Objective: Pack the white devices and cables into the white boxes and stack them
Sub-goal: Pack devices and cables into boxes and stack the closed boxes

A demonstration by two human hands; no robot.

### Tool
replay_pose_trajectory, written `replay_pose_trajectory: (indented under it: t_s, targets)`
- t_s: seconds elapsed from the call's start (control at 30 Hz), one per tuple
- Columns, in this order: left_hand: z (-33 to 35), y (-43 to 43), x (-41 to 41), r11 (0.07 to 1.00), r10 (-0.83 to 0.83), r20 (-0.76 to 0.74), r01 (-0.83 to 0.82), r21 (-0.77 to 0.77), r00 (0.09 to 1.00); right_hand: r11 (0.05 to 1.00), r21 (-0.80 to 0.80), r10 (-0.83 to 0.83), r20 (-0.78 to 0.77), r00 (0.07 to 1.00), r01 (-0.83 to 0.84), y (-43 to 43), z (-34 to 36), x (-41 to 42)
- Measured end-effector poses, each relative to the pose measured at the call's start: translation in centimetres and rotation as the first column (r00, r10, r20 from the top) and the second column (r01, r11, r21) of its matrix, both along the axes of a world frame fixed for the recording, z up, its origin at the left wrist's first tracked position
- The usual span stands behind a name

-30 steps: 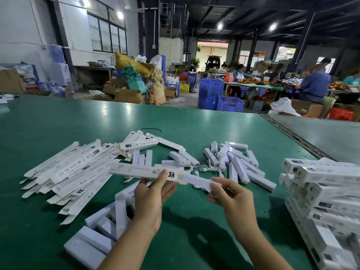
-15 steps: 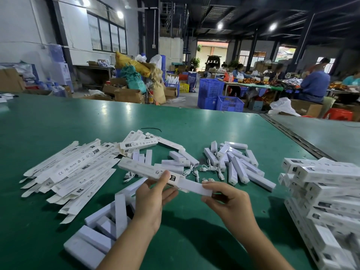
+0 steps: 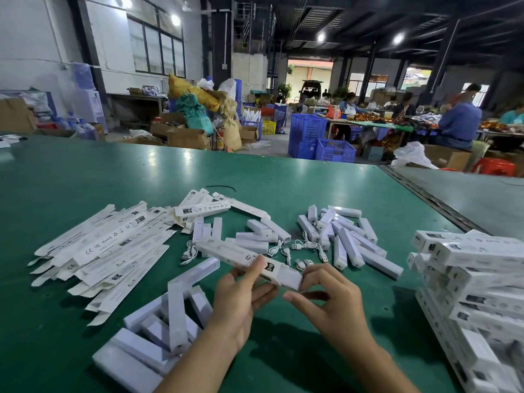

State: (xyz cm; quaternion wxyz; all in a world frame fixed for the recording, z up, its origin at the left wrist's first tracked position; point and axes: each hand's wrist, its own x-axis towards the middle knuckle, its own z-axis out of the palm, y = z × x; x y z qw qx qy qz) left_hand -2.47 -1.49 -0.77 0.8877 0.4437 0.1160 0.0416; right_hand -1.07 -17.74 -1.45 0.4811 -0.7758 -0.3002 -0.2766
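Green table (image 3: 85, 177) across the whole foreground. Held just above it, near the front, between both hands: one long white box (image 3: 226, 252), tilted, far end to the upper left, near end to the lower right. Gripped around its near half by the left hand (image 3: 235, 304), thumb laid on top beside a black printed mark, other fingers curled underneath. Pinched at the near end by the right hand (image 3: 337, 307), fingertips (image 3: 306, 275) bent onto the end face, thumb stretched out below. State of that end, sealed or open: unclear.

Left of the hands, flat on the table: a wide fan of unfolded cartons (image 3: 107, 245), overlapping, print side up. Nearer, at front left: a loose heap of long bars (image 3: 175, 316), piled crosswise, just beside the left wrist. Beyond the held box: several white cables (image 3: 304, 246), coiled, lying among short white devices (image 3: 350, 245) scattered across the centre and right. At the far right edge: a tall stack (image 3: 476, 256) of packed boxes, many layers, set unevenly.

Past the table: blue crates (image 3: 307, 131), brown cardboard, sacks, and seated people (image 3: 459, 123) at another table.
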Motion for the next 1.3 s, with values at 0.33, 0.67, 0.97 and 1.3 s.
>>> replay_pose_trajectory:
  t_s: [0.33,0.67,0.97,1.3]
  targets:
    - [-0.6,-0.4,-0.4,0.983,-0.136,-0.003,0.135,0.126,0.991,0.802,-0.597,-0.033,-0.095,0.995,-0.03,0.3,-0.4,-0.1]
    - [-0.3,0.6,0.3,0.999,0.034,-0.043,-0.033,0.028,0.998,0.674,-0.728,-0.055,-0.221,0.974,-0.127,-1.0,-1.0,1.0]
    - [-0.2,1.6,0.7,0.992,0.084,-0.092,-0.092,-0.085,0.992,0.697,-0.678,-0.493,-0.216,0.843,0.234,-3.2,-2.2,4.3]
    - [0.2,1.5,0.5,0.992,0.093,-0.095,-0.101,-0.077,0.991,0.692,-0.672,-0.479,-0.154,0.864,0.264,-3.0,-2.2,4.5]
